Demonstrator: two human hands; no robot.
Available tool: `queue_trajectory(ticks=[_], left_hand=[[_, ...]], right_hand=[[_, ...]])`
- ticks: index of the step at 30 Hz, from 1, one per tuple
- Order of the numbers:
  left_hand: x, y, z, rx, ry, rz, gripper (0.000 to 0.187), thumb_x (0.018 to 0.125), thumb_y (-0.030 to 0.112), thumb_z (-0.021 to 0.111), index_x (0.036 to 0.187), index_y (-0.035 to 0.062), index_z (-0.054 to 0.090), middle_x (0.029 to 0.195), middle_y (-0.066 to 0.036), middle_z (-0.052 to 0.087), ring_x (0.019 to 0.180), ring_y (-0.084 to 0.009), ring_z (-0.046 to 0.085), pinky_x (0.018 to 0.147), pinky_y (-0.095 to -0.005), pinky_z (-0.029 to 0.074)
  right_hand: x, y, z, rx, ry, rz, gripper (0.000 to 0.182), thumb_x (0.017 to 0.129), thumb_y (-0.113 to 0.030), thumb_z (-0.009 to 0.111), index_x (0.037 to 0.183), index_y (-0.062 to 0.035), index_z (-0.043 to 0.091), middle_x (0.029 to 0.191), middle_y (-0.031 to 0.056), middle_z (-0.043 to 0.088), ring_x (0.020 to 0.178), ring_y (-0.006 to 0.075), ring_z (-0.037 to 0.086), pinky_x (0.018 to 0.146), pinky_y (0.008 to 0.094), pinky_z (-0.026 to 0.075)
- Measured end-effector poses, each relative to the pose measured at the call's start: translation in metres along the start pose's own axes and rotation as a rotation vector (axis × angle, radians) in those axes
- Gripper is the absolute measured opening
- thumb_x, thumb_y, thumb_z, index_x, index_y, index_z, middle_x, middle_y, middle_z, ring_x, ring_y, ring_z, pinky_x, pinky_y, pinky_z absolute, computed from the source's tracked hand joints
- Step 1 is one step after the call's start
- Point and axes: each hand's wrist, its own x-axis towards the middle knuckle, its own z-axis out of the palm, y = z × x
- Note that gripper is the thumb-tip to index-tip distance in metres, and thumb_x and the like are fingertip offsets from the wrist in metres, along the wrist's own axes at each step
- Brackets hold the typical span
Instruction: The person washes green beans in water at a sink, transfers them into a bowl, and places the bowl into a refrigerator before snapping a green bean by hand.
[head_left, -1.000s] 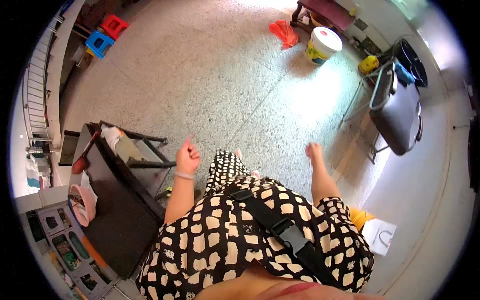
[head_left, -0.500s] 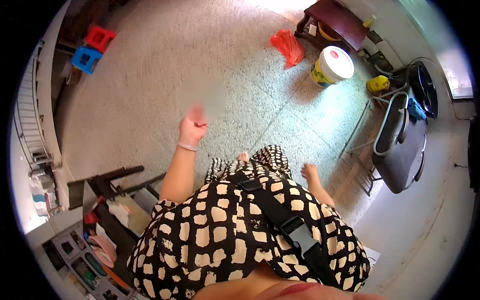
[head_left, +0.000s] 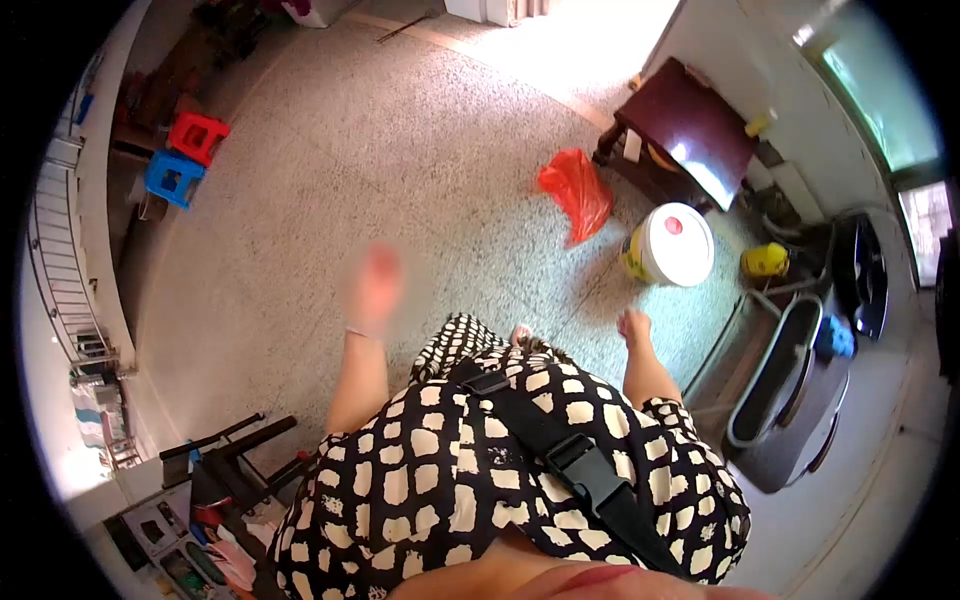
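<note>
My left hand (head_left: pixel 376 290) is held out in front of my body, over the speckled floor (head_left: pixel 300 180). A smeared patch covers its fingers and anything in them; a pale bangle (head_left: pixel 364 332) circles the wrist. On the other side my right hand (head_left: pixel 633 325) hangs low with its fingers loosely bent and apart, and nothing shows in it. Nearest to it stands a white bucket (head_left: pixel 680 245) with a lid and a yellow-green label. A crumpled red plastic bag (head_left: pixel 577 197) lies left of the bucket. One foot (head_left: pixel 521 333) shows below my patterned dress (head_left: pixel 450 450).
A dark wooden table (head_left: pixel 690 130) stands beyond the bucket. On the right are a yellow container (head_left: pixel 765 260) and a dark padded folding chair (head_left: pixel 790 400). Red (head_left: pixel 198 137) and blue (head_left: pixel 175 178) stools sit far left. Dark furniture and an organiser (head_left: pixel 180 560) are at lower left; a bright doorway (head_left: pixel 590 50) lies ahead.
The bucket, bag and table sit lower in view, and more of the doorway shows. My left hand has lowered slightly and its fingers are now smeared; my right hand has swung slightly forward.
</note>
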Motion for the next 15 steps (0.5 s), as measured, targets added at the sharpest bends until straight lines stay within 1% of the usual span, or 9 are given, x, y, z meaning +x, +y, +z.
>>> queue_trajectory(ticks=[1,3,5,6,8,9,10,12,15], left_hand=[[0.020,0.003,0.002,-0.043,0.070,0.015,0.021,0.080,0.018,0.061,0.096,0.0054,0.059,0.089,-0.010,0.061,0.080,-0.0214,0.058,0.070,-0.0326,0.048],[0.057,0.020,0.009,0.002,0.149,0.034,0.022,0.081,0.019,0.060,0.098,0.0056,0.059,0.091,-0.011,0.061,0.082,-0.0225,0.059,0.071,-0.0325,0.048],[0.105,0.024,0.021,0.094,0.179,0.042,0.022,0.083,0.018,0.058,0.101,0.0059,0.059,0.094,-0.010,0.061,0.086,-0.0230,0.059,0.072,-0.0325,0.048],[0.128,0.021,0.028,0.158,0.167,0.034,0.023,0.084,0.018,0.056,0.103,0.0061,0.058,0.095,-0.010,0.061,0.088,-0.0230,0.059,0.073,-0.0326,0.048],[0.185,0.006,0.050,0.192,0.139,0.063,0.024,0.086,0.015,0.053,0.108,0.0064,0.057,0.100,-0.009,0.061,0.092,-0.0221,0.058,0.075,-0.0320,0.047],[0.217,0.000,0.064,0.162,0.141,0.110,0.026,0.087,0.014,0.052,0.111,0.0064,0.056,0.103,-0.009,0.060,0.094,-0.0212,0.058,0.077,-0.0313,0.047],[0.254,0.002,0.076,0.006,0.105,0.053,0.028,0.087,0.011,0.051,0.114,0.0050,0.054,0.106,-0.008,0.059,0.097,-0.0199,0.057,0.079,-0.0301,0.046],[0.334,0.014,0.099,-0.444,0.018,-0.126,0.031,0.088,0.006,0.049,0.118,0.0006,0.049,0.111,-0.010,0.056,0.100,-0.0181,0.056,0.084,-0.0278,0.045],[0.472,0.065,0.120,-1.328,-0.036,-0.501,0.027,0.087,-0.001,0.048,0.113,-0.0077,0.047,0.112,-0.017,0.053,0.104,-0.0216,0.054,0.091,-0.0278,0.045]], right_hand=[[0.043,-0.055,0.003,0.369,0.011,0.071,0.013,0.078,-0.017,0.049,0.070,-0.0072,0.050,0.056,0.0060,0.049,0.044,0.0162,0.047,0.038,0.0282,0.036],[0.124,-0.138,0.014,0.409,-0.029,-0.126,0.016,0.082,-0.021,0.052,0.082,-0.0055,0.055,0.064,0.0052,0.055,0.052,0.0149,0.051,0.044,0.0272,0.041],[0.177,-0.214,0.026,0.277,0.007,-0.309,0.023,0.085,-0.020,0.052,0.100,-0.0023,0.058,0.077,0.0038,0.061,0.064,0.0117,0.056,0.054,0.0245,0.044],[0.205,-0.236,0.034,0.177,0.102,-0.453,0.023,0.085,-0.021,0.054,0.096,-0.0023,0.060,0.078,0.0020,0.061,0.063,0.0100,0.055,0.054,0.0225,0.044],[0.219,-0.288,0.041,0.245,0.050,-0.520,0.022,0.085,-0.021,0.054,0.094,-0.0019,0.061,0.074,0.0012,0.061,0.060,0.0094,0.054,0.052,0.0221,0.042],[0.239,-0.284,0.040,0.136,0.093,-0.554,0.021,0.084,-0.021,0.054,0.089,-0.0018,0.060,0.071,0.0012,0.060,0.057,0.0094,0.053,0.050,0.0223,0.041],[0.257,-0.266,0.040,0.027,0.135,-0.583,0.020,0.084,-0.021,0.055,0.085,-0.0017,0.060,0.069,0.0013,0.059,0.055,0.0094,0.051,0.048,0.0225,0.040],[0.251,-0.249,0.032,0.341,0.023,-0.234,0.018,0.081,-0.020,0.055,0.074,-0.0031,0.056,0.063,0.0024,0.056,0.050,0.0119,0.049,0.044,0.0254,0.038],[0.264,-0.173,0.009,0.168,0.007,0.181,0.020,0.079,-0.021,0.056,0.070,-0.0033,0.057,0.059,0.0054,0.053,0.048,0.0153,0.050,0.042,0.0287,0.039]])
